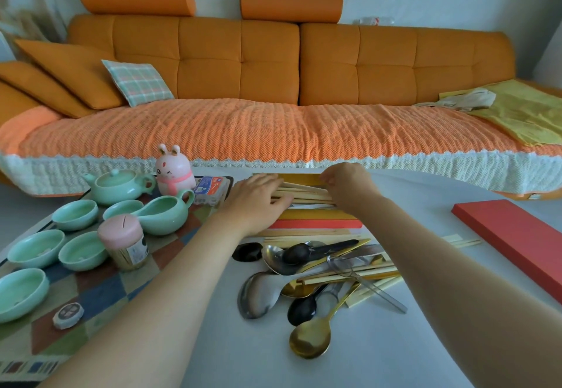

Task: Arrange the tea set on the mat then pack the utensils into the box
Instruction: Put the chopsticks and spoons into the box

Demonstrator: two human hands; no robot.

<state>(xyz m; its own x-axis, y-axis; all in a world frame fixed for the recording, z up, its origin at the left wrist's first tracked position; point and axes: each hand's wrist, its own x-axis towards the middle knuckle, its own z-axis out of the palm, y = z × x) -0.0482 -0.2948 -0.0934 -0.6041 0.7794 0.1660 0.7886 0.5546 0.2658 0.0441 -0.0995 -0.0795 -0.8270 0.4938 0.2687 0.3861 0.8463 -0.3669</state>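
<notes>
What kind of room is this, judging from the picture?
Most likely a home living room: a long orange tufted sofa with cushions, a pale green ceramic tea set on a patchwork mat, and a low white table.

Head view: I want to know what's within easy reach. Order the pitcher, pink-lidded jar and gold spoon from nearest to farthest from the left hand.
From the left hand:
1. Pitcher, just to its left on the mat.
2. Pink-lidded jar, farther left and nearer the person.
3. Gold spoon, close to the person, on the table.

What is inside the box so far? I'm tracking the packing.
Light wooden chopsticks lie in the box, with the left hand pressing them and the right hand at their ends. Anything beneath the hands and chopsticks is hidden.
</notes>
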